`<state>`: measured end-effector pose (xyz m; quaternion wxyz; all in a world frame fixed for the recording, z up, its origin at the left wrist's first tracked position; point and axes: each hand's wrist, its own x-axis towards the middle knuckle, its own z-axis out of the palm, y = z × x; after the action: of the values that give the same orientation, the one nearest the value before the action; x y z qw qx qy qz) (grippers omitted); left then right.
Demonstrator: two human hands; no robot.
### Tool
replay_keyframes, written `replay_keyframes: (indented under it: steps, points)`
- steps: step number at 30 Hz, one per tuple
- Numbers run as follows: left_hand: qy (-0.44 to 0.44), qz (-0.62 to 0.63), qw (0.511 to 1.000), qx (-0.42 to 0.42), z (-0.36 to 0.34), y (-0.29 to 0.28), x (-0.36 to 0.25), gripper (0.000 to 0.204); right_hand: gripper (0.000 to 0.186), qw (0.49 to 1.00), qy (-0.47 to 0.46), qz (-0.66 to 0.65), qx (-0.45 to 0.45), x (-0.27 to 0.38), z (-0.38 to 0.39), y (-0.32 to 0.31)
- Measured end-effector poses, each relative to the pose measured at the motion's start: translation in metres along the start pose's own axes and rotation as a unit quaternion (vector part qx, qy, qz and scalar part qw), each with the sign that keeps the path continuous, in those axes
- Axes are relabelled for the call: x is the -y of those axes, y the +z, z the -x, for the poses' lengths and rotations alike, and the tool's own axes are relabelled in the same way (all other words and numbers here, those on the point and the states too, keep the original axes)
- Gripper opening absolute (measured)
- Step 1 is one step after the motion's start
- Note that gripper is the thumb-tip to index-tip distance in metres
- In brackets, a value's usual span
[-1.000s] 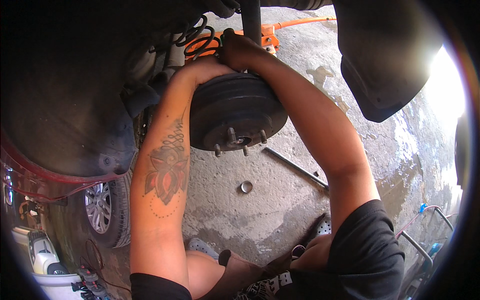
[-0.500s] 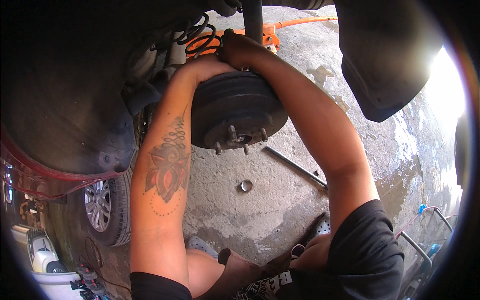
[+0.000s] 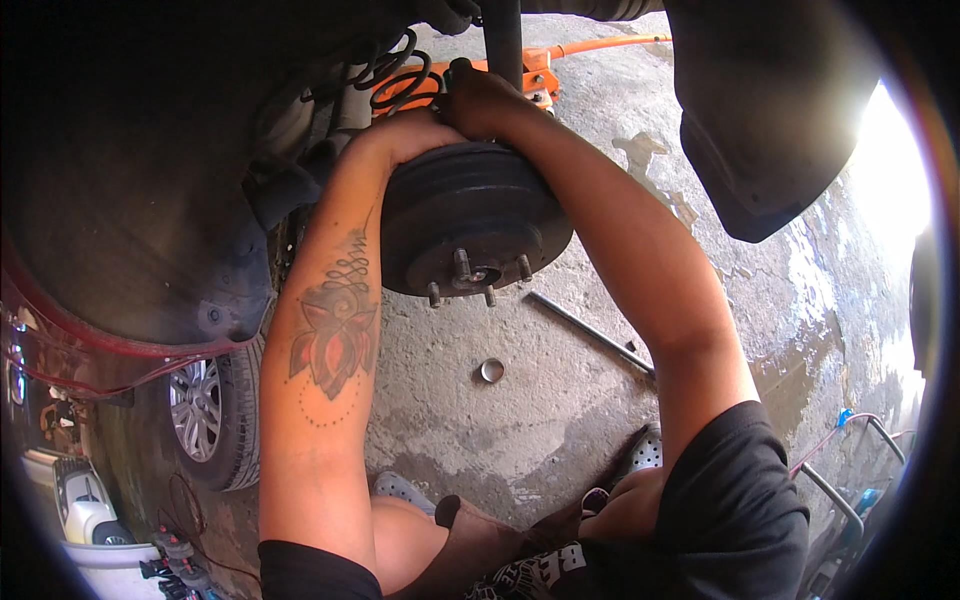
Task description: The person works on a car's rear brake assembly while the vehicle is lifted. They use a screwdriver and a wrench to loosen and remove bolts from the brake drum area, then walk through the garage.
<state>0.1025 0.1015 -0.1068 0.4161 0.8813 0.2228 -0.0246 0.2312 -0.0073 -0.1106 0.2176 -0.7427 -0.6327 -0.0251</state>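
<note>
Both my arms reach around a dark brake drum (image 3: 470,210) with protruding studs. My left hand (image 3: 415,135) lies just above the drum's top, its fingers hidden beneath and behind my right hand. My right hand (image 3: 478,105) is bent closed near the lower end of the vertical black strut (image 3: 503,35), beside the black coil spring (image 3: 390,70); what it holds is too dark and hidden to make out. An orange floor jack (image 3: 540,70) is behind them.
A metal bar (image 3: 590,330) and a small round cap (image 3: 492,370) lie on the concrete floor. A dark wheel-arch liner (image 3: 130,200) is at left, above a wheel (image 3: 205,420). A dark curved panel (image 3: 760,130) hangs at upper right; tubular metal frames (image 3: 840,500) are at lower right.
Both hands stay at the same place behind the drum. The drum and surrounding parts sit very slightly higher in the picture; little else differs.
</note>
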Motion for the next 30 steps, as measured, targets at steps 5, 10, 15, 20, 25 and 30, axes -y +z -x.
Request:
replay_keyframes:
  steps: [5,10,15,20,25,30]
  points:
    - [0.033,-0.004,0.998,-0.047,-0.005,0.003,0.008,0.050,0.059,0.999,0.020,-0.034,-0.006,0.003,-0.001,-0.003]
    - [-0.004,0.004,0.999,-0.039,-0.004,0.005,0.005,0.054,0.063,0.990,0.087,-0.110,0.000,0.002,-0.004,-0.001]
    - [-0.005,-0.011,0.998,-0.060,-0.004,0.006,0.002,0.055,0.067,0.999,0.002,-0.032,-0.009,0.003,0.001,-0.006]
    - [0.002,-0.022,0.998,-0.063,-0.007,0.005,0.009,0.054,0.066,0.998,0.019,-0.050,0.043,0.004,0.003,-0.010]
    - [0.023,0.012,0.999,-0.042,-0.005,0.003,0.012,0.050,0.067,1.000,-0.012,-0.006,-0.020,0.006,0.004,-0.007]
    - [0.013,-0.006,0.999,-0.031,-0.004,0.001,0.008,0.048,0.069,0.998,0.030,-0.057,-0.012,0.003,0.004,-0.005]
